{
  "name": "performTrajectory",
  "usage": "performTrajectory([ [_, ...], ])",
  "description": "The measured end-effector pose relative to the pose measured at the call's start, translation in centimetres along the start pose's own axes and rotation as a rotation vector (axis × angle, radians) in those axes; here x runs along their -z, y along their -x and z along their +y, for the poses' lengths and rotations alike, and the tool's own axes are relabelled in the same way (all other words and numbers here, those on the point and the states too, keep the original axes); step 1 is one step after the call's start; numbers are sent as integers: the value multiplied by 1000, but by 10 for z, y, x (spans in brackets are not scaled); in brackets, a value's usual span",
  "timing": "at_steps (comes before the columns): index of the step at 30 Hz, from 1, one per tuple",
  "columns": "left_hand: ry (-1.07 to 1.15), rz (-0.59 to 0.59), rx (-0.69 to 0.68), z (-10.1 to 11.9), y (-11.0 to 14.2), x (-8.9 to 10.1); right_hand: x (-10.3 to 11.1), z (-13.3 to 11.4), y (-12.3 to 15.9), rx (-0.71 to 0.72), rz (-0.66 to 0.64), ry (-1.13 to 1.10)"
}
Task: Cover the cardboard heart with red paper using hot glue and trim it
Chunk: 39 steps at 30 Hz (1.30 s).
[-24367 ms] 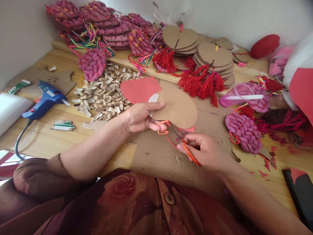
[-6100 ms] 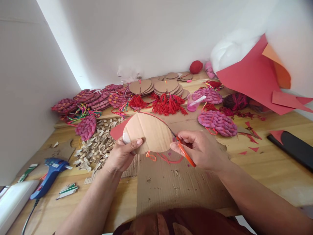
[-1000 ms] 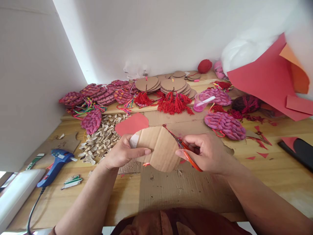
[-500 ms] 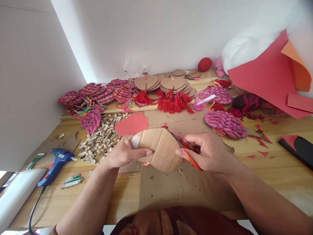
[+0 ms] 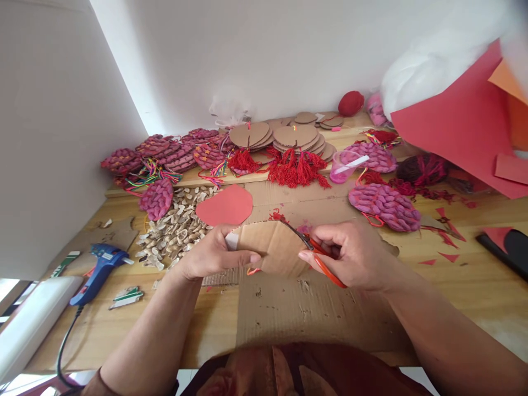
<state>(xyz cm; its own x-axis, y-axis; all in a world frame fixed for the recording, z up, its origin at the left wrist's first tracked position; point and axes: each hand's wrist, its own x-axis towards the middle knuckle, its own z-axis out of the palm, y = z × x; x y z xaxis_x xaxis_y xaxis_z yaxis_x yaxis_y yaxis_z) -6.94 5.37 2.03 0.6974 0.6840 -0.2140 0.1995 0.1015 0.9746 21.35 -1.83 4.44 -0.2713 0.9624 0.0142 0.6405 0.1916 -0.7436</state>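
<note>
My left hand [image 5: 216,253] grips the left side of a rounded cardboard piece [image 5: 274,247], its thumb lying across the face. A pale patch shows on the cardboard beside my fingers. My right hand [image 5: 350,256] is closed round the orange handles of a pair of scissors [image 5: 328,269]. The dark blades run along the upper right edge of the cardboard; whether they are parted I cannot tell. Beyond the piece lies a bit of red yarn [image 5: 278,215]. A red paper shape [image 5: 226,205] rests on the table behind my left hand.
Pistachio-like shells [image 5: 177,231] are heaped at left, near a blue glue gun [image 5: 99,272]. Cardboard discs [image 5: 295,136] with red tassels [image 5: 295,168] and braided purple pieces [image 5: 385,208] stand behind. A pink cup [image 5: 341,168] is there. Red paper sheets [image 5: 457,118] lean at right. A cardboard mat [image 5: 322,324] covers the front.
The cardboard has tipped so that its face looks shorter, and its lower edge sits higher. My hands keep their hold. The whole view has shifted slightly.
</note>
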Motion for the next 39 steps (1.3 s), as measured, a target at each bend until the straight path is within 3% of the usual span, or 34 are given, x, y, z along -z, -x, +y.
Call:
performTrajectory([
  [3, 44, -27, -26, 6, 0, 0, -1, -3, -2, 9, -66, -8],
  [10, 16, 43, -155, 11, -5, -14, -3, 1, -4, -8, -240, 8],
  [19, 193, 142, -251, 2, -9, -21, -5, 2, -9, -69, -249, -25],
  [23, 86, 146, -292, 5, -6, -24, -4, -2, -8, -64, -205, -34],
  [31, -220, 289, -460, 6, -4, -28, 4, 2, -3, -16, -124, 93],
  [39, -309, 258, -573, 9, -2, -27, 9, 4, -3, -45, -136, 124],
])
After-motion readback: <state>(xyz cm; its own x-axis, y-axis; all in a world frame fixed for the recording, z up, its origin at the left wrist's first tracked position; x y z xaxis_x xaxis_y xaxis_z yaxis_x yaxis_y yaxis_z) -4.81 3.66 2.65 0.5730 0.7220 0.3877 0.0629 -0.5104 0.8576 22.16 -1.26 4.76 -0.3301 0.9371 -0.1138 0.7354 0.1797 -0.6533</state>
